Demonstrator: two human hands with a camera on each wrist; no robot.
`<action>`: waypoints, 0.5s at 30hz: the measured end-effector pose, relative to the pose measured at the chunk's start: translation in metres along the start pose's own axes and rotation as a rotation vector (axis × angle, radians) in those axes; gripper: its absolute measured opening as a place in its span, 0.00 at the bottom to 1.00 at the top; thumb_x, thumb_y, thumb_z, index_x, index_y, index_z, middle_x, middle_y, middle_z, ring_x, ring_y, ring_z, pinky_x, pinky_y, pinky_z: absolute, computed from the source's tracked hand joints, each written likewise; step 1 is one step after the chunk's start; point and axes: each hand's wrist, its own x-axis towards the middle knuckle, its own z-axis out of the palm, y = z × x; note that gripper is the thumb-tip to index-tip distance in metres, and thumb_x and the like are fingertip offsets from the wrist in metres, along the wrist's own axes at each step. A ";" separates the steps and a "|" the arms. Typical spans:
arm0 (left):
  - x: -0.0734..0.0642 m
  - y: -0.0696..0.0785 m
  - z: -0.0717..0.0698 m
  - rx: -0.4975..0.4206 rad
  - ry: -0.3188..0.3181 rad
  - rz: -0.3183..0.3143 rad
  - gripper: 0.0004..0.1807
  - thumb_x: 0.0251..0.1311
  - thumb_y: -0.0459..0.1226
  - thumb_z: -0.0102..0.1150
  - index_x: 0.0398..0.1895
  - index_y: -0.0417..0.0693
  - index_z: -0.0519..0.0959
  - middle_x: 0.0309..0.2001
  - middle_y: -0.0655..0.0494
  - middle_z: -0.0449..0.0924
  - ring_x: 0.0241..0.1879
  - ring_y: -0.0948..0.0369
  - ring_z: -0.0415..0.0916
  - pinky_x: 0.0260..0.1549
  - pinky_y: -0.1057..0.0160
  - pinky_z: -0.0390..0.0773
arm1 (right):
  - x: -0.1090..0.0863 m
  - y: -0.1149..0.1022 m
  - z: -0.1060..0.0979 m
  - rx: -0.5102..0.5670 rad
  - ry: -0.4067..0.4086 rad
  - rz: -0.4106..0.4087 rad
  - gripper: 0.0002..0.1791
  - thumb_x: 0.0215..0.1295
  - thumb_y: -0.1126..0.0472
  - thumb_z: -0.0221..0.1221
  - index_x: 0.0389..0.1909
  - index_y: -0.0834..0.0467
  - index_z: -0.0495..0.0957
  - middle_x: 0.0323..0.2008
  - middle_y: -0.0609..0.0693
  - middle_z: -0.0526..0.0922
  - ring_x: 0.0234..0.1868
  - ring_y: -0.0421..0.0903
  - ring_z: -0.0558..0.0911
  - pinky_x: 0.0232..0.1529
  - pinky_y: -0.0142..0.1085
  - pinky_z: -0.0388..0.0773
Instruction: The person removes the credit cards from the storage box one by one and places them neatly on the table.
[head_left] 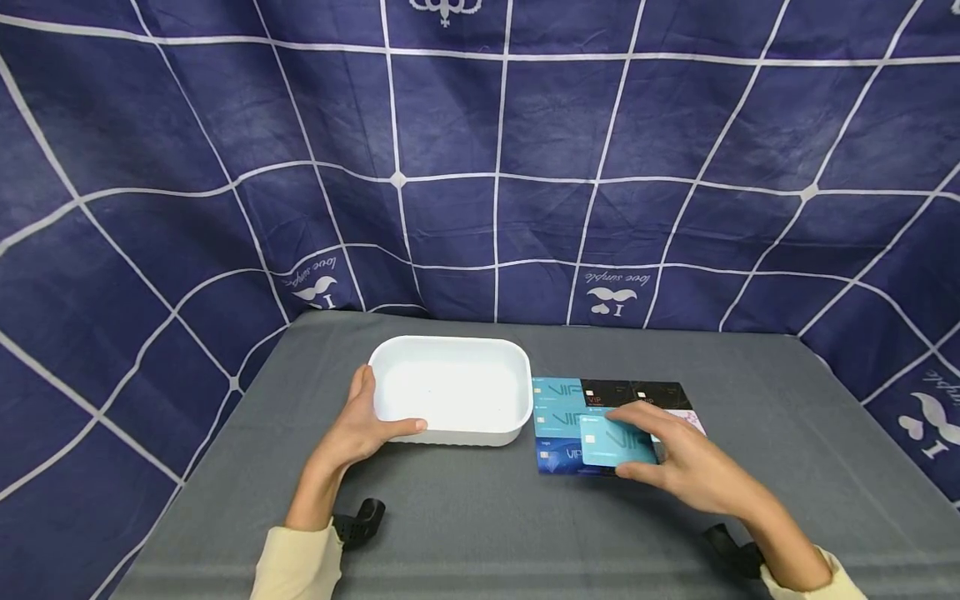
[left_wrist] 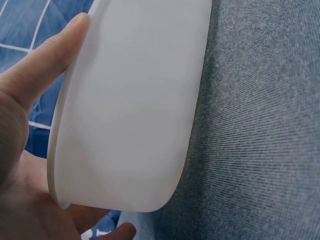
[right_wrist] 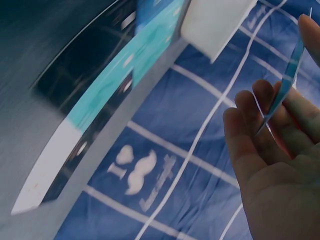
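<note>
A white plastic tub (head_left: 457, 437) rests on the grey table, its inside bare. My left hand (head_left: 360, 429) holds it at the near left corner, the thumb along the front rim and the fingers at the left end. The left wrist view shows the tub's smooth side wall (left_wrist: 130, 110) close up. Between thumb and fingers, my right hand (head_left: 693, 467) pinches a light-blue VIP card (head_left: 617, 442). That card is raised over a block of cards laid edge to edge: light-blue ones (head_left: 557, 410), dark-blue ones (head_left: 558, 457), and black ones (head_left: 618, 392). The held card appears nearly edge-on in the right wrist view.
The card block lies right beside the tub's right end. A pale pink-patterned card (head_left: 693, 419) is partly hidden behind my right hand. A dark-blue curtain (head_left: 555, 221) with white lines hangs at the table's back and sides. Both wrists carry black cameras (head_left: 360, 522).
</note>
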 end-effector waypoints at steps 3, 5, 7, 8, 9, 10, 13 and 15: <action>0.000 0.000 0.000 0.000 0.001 0.000 0.75 0.46 0.50 0.78 0.75 0.34 0.24 0.77 0.39 0.20 0.75 0.45 0.26 0.70 0.44 0.40 | -0.016 0.008 -0.009 -0.030 0.026 0.017 0.33 0.52 0.57 0.75 0.60 0.53 0.76 0.58 0.46 0.77 0.60 0.48 0.73 0.56 0.20 0.59; 0.000 0.000 0.000 0.003 0.003 0.002 0.75 0.46 0.50 0.78 0.75 0.33 0.25 0.77 0.38 0.21 0.75 0.45 0.27 0.70 0.44 0.40 | -0.026 0.014 -0.013 -0.047 0.036 0.032 0.33 0.52 0.56 0.75 0.61 0.52 0.76 0.58 0.46 0.77 0.58 0.40 0.73 0.53 0.19 0.61; 0.000 -0.001 0.000 0.009 0.005 0.006 0.75 0.46 0.51 0.78 0.75 0.32 0.26 0.77 0.38 0.22 0.75 0.45 0.27 0.70 0.45 0.40 | -0.036 0.021 -0.016 -0.051 0.039 0.063 0.33 0.52 0.56 0.74 0.61 0.51 0.76 0.59 0.47 0.77 0.59 0.35 0.70 0.53 0.18 0.60; 0.000 -0.001 0.000 0.009 0.005 0.009 0.75 0.46 0.51 0.78 0.74 0.31 0.26 0.76 0.37 0.22 0.75 0.45 0.27 0.70 0.44 0.40 | -0.040 0.025 -0.017 -0.051 0.039 0.078 0.33 0.52 0.57 0.74 0.61 0.51 0.76 0.59 0.48 0.77 0.60 0.33 0.69 0.53 0.17 0.58; 0.001 -0.001 0.000 0.011 0.007 0.009 0.75 0.46 0.51 0.78 0.74 0.31 0.26 0.76 0.36 0.22 0.75 0.45 0.27 0.70 0.44 0.40 | -0.044 0.029 -0.018 -0.054 0.039 0.094 0.33 0.52 0.57 0.74 0.61 0.51 0.75 0.59 0.48 0.77 0.61 0.32 0.68 0.54 0.16 0.56; 0.001 -0.001 0.001 0.012 0.007 0.010 0.75 0.46 0.51 0.78 0.74 0.31 0.26 0.76 0.36 0.22 0.75 0.44 0.27 0.71 0.45 0.40 | -0.048 0.032 -0.018 -0.058 0.041 0.108 0.33 0.53 0.57 0.74 0.61 0.52 0.75 0.59 0.49 0.77 0.62 0.33 0.67 0.55 0.15 0.54; 0.001 -0.001 0.001 0.013 0.006 0.007 0.75 0.46 0.51 0.78 0.74 0.31 0.26 0.76 0.36 0.22 0.75 0.44 0.27 0.70 0.44 0.40 | -0.055 0.043 -0.020 -0.084 0.037 0.119 0.33 0.53 0.57 0.74 0.60 0.56 0.76 0.58 0.55 0.78 0.63 0.45 0.70 0.55 0.13 0.51; 0.001 -0.001 0.000 0.012 0.005 0.006 0.75 0.46 0.51 0.78 0.75 0.32 0.26 0.76 0.37 0.22 0.75 0.45 0.27 0.71 0.44 0.40 | -0.059 0.050 -0.020 -0.127 0.034 0.117 0.33 0.52 0.57 0.74 0.60 0.58 0.76 0.58 0.56 0.78 0.60 0.52 0.73 0.54 0.15 0.52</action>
